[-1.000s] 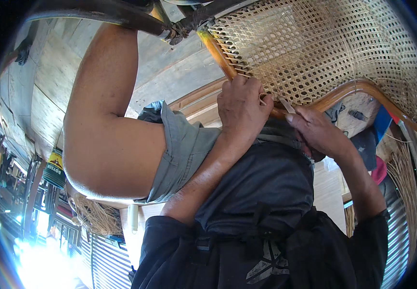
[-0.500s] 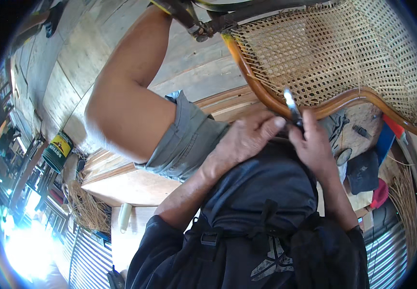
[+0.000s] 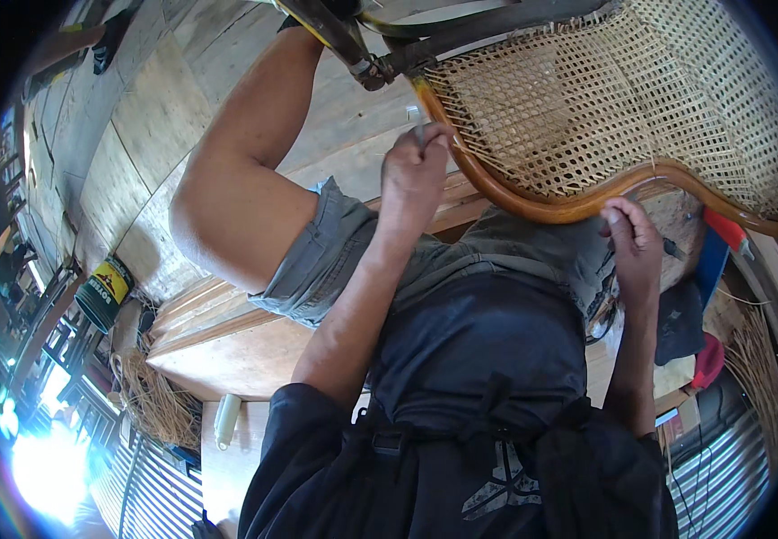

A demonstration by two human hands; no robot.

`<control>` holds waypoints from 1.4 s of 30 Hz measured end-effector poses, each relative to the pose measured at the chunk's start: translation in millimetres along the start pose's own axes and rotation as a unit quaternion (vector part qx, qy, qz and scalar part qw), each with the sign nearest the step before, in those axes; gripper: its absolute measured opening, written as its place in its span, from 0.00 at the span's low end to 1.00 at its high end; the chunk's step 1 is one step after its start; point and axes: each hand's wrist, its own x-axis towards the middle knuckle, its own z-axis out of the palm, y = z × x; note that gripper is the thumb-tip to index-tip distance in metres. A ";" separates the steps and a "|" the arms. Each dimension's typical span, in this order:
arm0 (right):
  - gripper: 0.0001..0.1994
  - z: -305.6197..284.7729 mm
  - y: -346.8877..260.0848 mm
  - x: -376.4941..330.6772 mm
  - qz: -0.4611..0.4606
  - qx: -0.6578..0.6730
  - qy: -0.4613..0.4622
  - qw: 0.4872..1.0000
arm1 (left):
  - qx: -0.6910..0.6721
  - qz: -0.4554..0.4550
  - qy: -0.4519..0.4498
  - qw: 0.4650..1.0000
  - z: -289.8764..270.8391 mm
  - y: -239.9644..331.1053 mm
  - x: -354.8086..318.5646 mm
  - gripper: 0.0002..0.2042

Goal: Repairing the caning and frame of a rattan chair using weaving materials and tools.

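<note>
A chair part with woven cane mesh (image 3: 577, 117) lies across the upper right, bordered by a curved, glossy brown rattan rail (image 3: 541, 208). My left hand (image 3: 413, 175) is closed beside the rail's left bend, its thumb and finger pinching something too small to make out. At the rail's lower curve, my right hand (image 3: 633, 238) is closed in a pinch. A slim tool (image 3: 646, 182) with a pale, blade-like tip shows above its fingers; its handle is hidden. Loose cane ends stick out along the mesh's left border.
My bent leg (image 3: 236, 198) reaches over the plank floor (image 3: 160, 85). A dark green and yellow can (image 3: 104, 292) and bundled fibre strands (image 3: 151, 395) are at left. A pale cylinder (image 3: 226, 420) lies lower left. At right are a red-and-blue object (image 3: 719, 242) and long strips (image 3: 752, 373).
My hands have moved apart: the left went up and left to the rail's left bend, the right shifted right along the rail. The tool moved right with my right hand.
</note>
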 end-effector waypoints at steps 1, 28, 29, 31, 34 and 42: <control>0.09 -5.1 1.9 1.6 0.020 0.015 0.024 0.999 | 0.126 0.084 0.014 0.988 5.2 1.8 1.7 0.13; 0.11 -35.8 175.9 -30.9 0.167 0.095 0.192 0.962 | 0.442 0.113 -0.048 0.889 30.4 9.4 -0.8 0.11; 0.11 -40.7 182.1 -37.3 0.171 0.093 0.203 0.960 | 0.456 0.097 -0.074 0.882 33.3 10.0 1.1 0.11; 0.12 -50.9 195.4 -51.4 0.197 0.051 0.243 0.948 | 0.463 0.088 -0.115 0.875 32.6 12.7 6.0 0.11; 0.11 -49.1 205.3 -58.2 0.207 0.031 0.241 0.948 | 0.498 0.119 -0.148 0.846 21.7 9.3 13.9 0.09; 0.10 -31.6 244.1 -85.2 0.192 0.107 0.256 0.941 | 0.437 0.040 -0.168 0.883 24.4 17.6 18.5 0.07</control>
